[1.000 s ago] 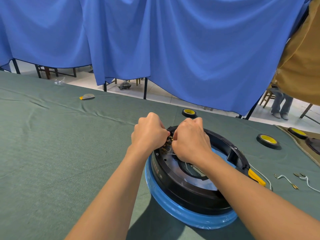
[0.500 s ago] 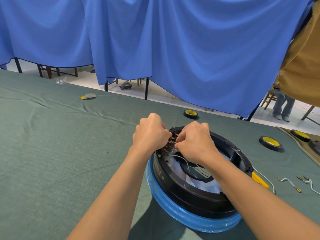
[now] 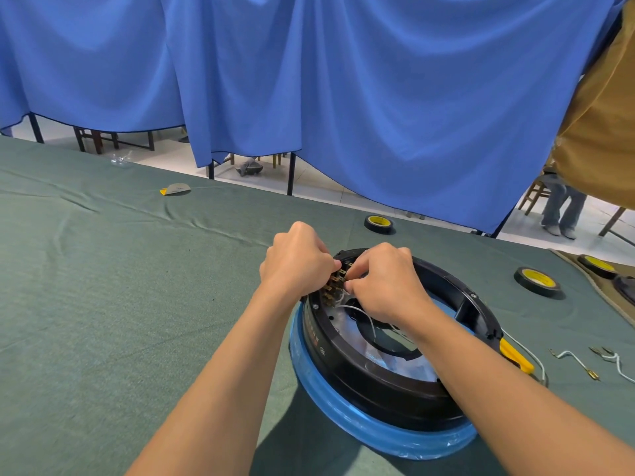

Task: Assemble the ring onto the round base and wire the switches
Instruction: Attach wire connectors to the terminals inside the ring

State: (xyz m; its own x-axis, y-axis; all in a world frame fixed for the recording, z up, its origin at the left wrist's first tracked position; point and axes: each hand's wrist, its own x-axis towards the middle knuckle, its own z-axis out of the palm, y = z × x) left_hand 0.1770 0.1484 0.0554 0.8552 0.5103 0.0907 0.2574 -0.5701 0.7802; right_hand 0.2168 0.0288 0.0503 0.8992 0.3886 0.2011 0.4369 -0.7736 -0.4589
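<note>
The black ring [image 3: 360, 372] sits on the blue-wrapped round base [image 3: 360, 431] on the green tabletop [image 3: 103, 304]. At its far-left rim the left hand [image 3: 297, 262] curls its grip around the switches [image 3: 335, 285]; the right hand [image 3: 385, 280] pinches a white wire [image 3: 364, 312] there.

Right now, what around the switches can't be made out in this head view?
1. Switch terminals, head view: mostly covered by the left hand and right hand; wire connections unclear.
2. Print on the black ring, head view: too small to read.
3. Loose white wire, head view: cut off by the right edge.
</note>
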